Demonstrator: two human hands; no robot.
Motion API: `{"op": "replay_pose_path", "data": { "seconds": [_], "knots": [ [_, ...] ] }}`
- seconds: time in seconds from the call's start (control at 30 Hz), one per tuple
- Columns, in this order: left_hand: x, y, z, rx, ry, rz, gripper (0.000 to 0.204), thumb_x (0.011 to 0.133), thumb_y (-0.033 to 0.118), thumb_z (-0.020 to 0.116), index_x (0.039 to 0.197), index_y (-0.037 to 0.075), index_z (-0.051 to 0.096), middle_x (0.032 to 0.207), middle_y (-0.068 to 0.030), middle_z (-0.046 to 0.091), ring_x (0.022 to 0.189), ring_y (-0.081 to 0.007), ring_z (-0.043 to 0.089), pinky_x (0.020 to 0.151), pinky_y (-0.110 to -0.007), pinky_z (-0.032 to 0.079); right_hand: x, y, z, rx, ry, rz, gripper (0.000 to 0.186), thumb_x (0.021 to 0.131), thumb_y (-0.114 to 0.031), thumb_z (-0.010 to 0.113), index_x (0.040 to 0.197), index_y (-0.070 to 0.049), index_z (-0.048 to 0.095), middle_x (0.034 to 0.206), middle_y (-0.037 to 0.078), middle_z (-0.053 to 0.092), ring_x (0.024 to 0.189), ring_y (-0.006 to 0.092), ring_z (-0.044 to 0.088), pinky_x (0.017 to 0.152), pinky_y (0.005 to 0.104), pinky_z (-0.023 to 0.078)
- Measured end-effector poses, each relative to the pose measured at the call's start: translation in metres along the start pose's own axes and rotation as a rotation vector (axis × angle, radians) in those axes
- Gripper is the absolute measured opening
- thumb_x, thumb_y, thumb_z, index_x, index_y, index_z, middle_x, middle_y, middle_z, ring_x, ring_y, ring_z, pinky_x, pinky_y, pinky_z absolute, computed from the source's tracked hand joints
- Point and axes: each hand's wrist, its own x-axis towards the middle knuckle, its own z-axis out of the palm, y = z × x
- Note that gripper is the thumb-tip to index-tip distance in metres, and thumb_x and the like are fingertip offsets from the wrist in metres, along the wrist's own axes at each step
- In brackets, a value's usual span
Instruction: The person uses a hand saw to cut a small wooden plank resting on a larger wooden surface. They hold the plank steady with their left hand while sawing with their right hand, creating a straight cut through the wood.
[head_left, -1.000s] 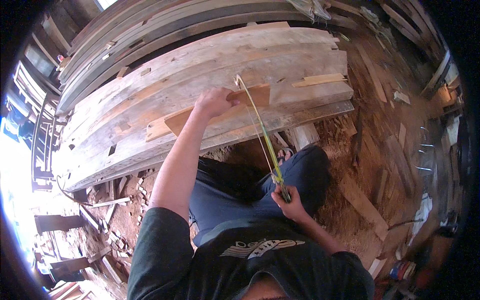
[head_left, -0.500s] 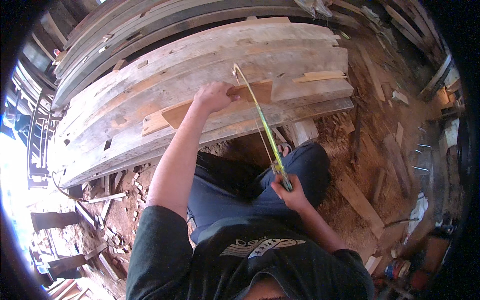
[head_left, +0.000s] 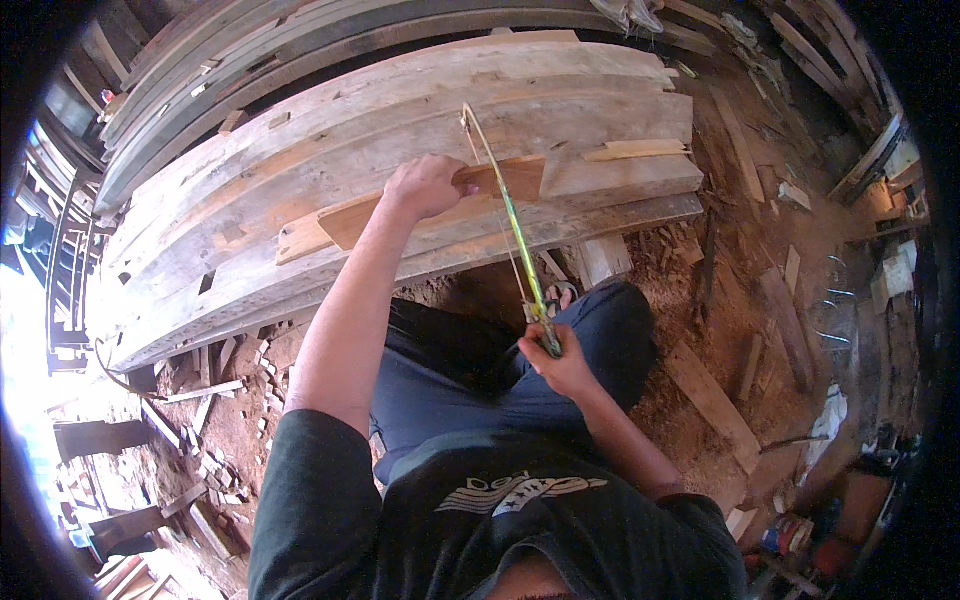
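Observation:
My left hand [head_left: 425,185] grips the edge of a thin reddish-brown board [head_left: 360,215], fingers curled over it. The board rests on thick pale planks [head_left: 260,140], above a lighter wood strip [head_left: 298,240]. My right hand [head_left: 555,355] is closed on the handle of a bow saw with a green-yellow frame [head_left: 520,225]. The saw's thin blade crosses the board just right of my left hand, its far end above the planks. Another light strip [head_left: 632,150] lies at the planks' right end.
Long stacked timbers [head_left: 330,40] run behind the planks. Wood offcuts [head_left: 710,400] and sawdust cover the ground. A dark metal frame [head_left: 62,280] stands at left beside bright daylight. Cans [head_left: 785,535] sit at lower right. My legs [head_left: 610,350] are crossed below the planks' near edge.
My right hand and the saw have moved forward, away from me, and slightly left. My left hand stays on the board; it appears slightly higher in the picture.

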Motion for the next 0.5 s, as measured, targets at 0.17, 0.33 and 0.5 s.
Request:
{"op": "replay_pose_path", "data": {
  "seconds": [0.17,0.33,0.5],
  "knots": [
    [-0.005,0.001,-0.001,0.031,0.069,0.013,0.048,0.092,0.053,0.070,0.126,0.018,0.072,0.116,-0.0177,0.073,0.113,-0.0386,0.067,0.095,-0.049,0.053,-0.020,-0.005,0.002,0.039,-0.002,0.003,0.024,0.093,-0.020,0.079,0.099,-0.004,0.062,0.087,0.000,0.061,0.077,0.0103,0.055,0.072,0.0305,0.048],
    [-0.005,0.004,-0.003,-0.018,0.021,-0.012,0.047,0.093,0.053,0.067,0.124,0.018,0.071,0.121,-0.0141,0.072,0.117,-0.0365,0.065,0.100,-0.049,0.052,-0.007,-0.005,-0.015,-0.012,-0.032,-0.018,0.022,0.092,-0.018,0.080,0.095,-0.004,0.063,0.084,0.000,0.063,0.076,0.0103,0.056,0.070,0.0311,0.047],
    [-0.006,0.002,-0.002,-0.003,0.050,-0.015,0.048,0.091,0.053,0.069,0.124,0.019,0.072,0.115,-0.0165,0.073,0.112,-0.0379,0.067,0.096,-0.049,0.053,0.013,0.003,0.004,0.034,-0.058,0.028,0.019,0.091,-0.016,0.080,0.090,-0.005,0.064,0.079,-0.001,0.062,0.073,0.0109,0.056,0.068,0.0344,0.047]
  ]
}}
